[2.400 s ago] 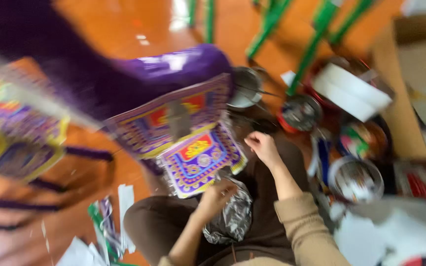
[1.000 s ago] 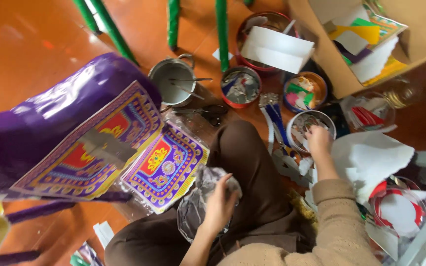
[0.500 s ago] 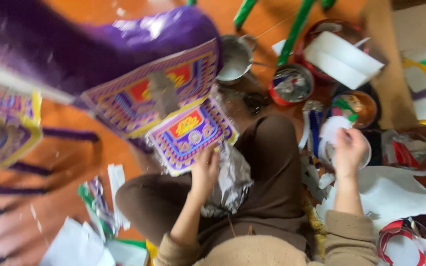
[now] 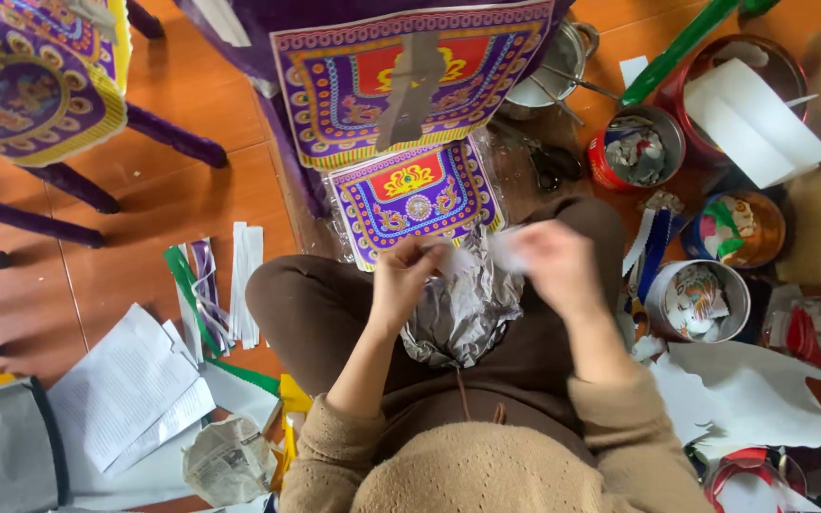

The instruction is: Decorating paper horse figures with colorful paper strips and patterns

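A purple-and-red patterned paper panel (image 4: 415,195) lay on the floor beyond the knees. Left hand (image 4: 406,275) and right hand (image 4: 553,261) were raised over the lap, fingers pinched on a small white scrap (image 4: 486,252), above a crumpled foil sheet (image 4: 463,313). 2 tins (image 4: 637,150) (image 4: 700,299) at right held paper scraps.

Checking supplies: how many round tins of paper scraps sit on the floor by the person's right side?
3: a red tin of grey scraps near the scissors, an orange tin of green scraps, a silver tin of printed scraps nearest the knee. Others may be hidden.
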